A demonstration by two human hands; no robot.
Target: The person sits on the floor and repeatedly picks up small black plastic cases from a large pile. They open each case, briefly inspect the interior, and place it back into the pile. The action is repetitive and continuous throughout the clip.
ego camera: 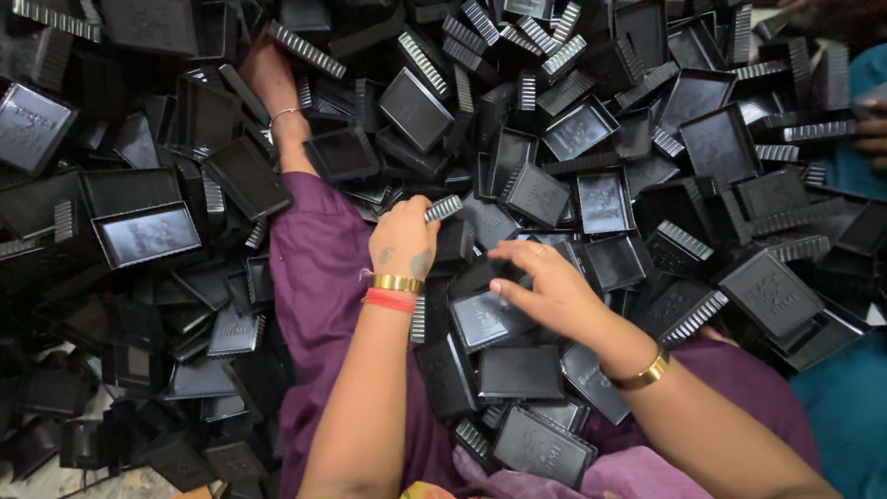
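I see my left hand [404, 238] closed around a small black ribbed piece [443, 207], whose grooved end sticks out to the right of my knuckles; its long axis runs slightly up and to the right. My right hand [545, 288] is half open, fingers spread and curled over a flat black plastic tray [485, 319] lying just below it, touching its upper edge. I cannot tell whether it has a true hold. That tray's long side runs roughly left to right, tilted a little, open face up. Both hands work above my lap in purple cloth [319, 268], ringed by a deep heap of black trays [601, 129]. Another person's hand [873, 129] shows at the far right edge.
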